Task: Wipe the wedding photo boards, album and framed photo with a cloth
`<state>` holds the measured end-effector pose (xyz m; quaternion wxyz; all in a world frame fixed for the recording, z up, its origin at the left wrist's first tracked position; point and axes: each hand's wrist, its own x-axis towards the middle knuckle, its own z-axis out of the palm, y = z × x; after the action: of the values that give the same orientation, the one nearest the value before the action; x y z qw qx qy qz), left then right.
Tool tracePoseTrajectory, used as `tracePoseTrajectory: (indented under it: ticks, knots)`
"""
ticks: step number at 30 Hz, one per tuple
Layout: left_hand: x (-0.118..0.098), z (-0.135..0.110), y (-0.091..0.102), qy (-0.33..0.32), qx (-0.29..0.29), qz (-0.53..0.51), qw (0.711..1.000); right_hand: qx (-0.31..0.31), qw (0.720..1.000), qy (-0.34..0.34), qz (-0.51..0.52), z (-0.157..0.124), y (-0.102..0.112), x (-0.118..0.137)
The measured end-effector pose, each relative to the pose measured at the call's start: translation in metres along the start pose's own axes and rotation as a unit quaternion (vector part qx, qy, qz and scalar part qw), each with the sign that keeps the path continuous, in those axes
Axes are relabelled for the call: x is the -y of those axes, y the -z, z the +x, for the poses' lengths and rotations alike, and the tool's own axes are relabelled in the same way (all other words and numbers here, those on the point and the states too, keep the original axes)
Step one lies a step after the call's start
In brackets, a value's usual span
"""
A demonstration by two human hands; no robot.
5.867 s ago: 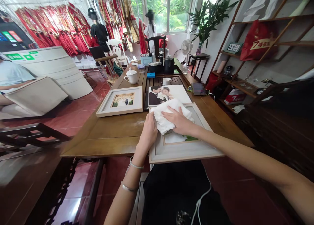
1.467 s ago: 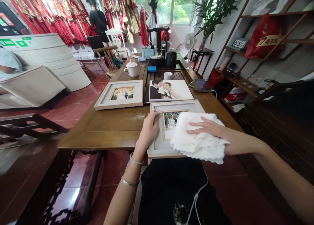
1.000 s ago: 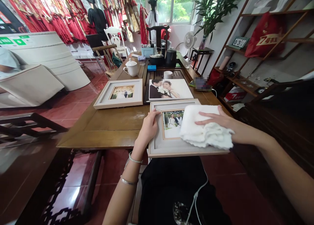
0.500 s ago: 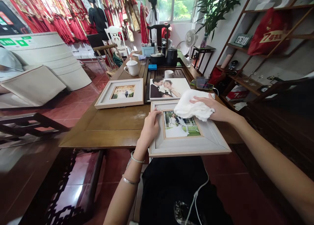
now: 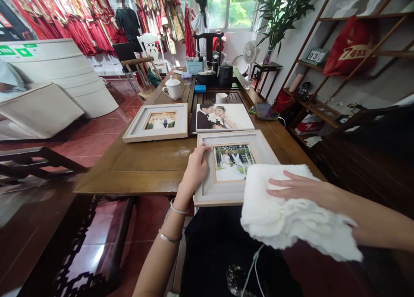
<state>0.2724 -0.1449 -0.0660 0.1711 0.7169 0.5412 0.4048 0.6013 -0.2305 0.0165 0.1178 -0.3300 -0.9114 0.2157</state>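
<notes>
A pale wooden picture frame [image 5: 207, 193] with a wedding photo lies at the near edge of the wooden table [image 5: 148, 169]. My left hand [image 5: 196, 169] holds the frame's left side, thumb on top. My right hand [image 5: 302, 189] lies flat on a white cloth [image 5: 284, 215], which covers the frame's near right corner and hangs off past the table edge.
A second framed photo [image 5: 157, 122] and an unframed wedding print [image 5: 223, 117] lie further up the table. Beyond them stand a white teapot [image 5: 174, 89], a cup [image 5: 221, 98], a kettle [image 5: 224, 74] and a phone [image 5: 265, 111]. Shelves stand right, two people stand by red garments behind.
My right hand has swept the cloth from the frame's far right corner down to its near right corner, over the edge. My left hand has stayed on the frame's left side.
</notes>
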Motion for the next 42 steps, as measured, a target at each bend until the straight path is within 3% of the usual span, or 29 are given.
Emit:
tracePoseTrajectory:
  ticks: [3,9,13,17,20,23,29,32,35,39,42]
  knots:
    - [-0.003,0.000,0.002,0.005,0.012,0.000,1.000,0.036,0.997,0.008,-0.072,0.018,-0.007,-0.007]
    - [-0.007,0.001,0.006,0.016,0.036,0.008,0.999,-0.049,0.983,-0.022,-0.176,0.087,-0.013,-0.049]
    - [-0.007,0.001,0.007,0.020,0.045,0.012,0.999,-0.096,0.978,-0.033,-0.180,0.131,-0.013,-0.063]
    - [-0.006,0.001,0.006,0.021,0.041,0.014,0.999,-0.068,0.985,-0.041,-0.150,0.160,-0.018,-0.062]
    - [-0.007,0.001,0.005,0.024,0.036,0.013,0.999,-0.029,0.993,-0.023,-0.108,0.158,-0.022,-0.058]
    - [-0.007,0.002,0.007,0.031,0.033,0.002,0.999,0.017,0.997,-0.005,-0.071,0.140,-0.020,-0.047]
    - [-0.007,0.007,0.014,0.025,0.063,0.000,0.998,0.157,0.987,0.045,-0.015,0.090,0.006,-0.006]
    - [-0.007,0.009,0.016,0.020,0.068,0.006,0.997,0.149,0.987,0.052,0.017,0.076,0.017,-0.001]
    - [-0.007,0.010,0.016,0.021,0.070,0.008,0.997,0.107,0.994,0.016,-0.006,0.079,0.014,-0.015]
    - [-0.011,0.010,0.018,0.034,0.071,0.011,0.997,0.003,0.990,-0.064,-0.128,0.103,-0.005,-0.040]
    - [-0.017,0.011,0.020,0.051,0.066,0.014,0.996,-0.019,0.987,-0.074,-0.141,0.125,-0.016,-0.042]
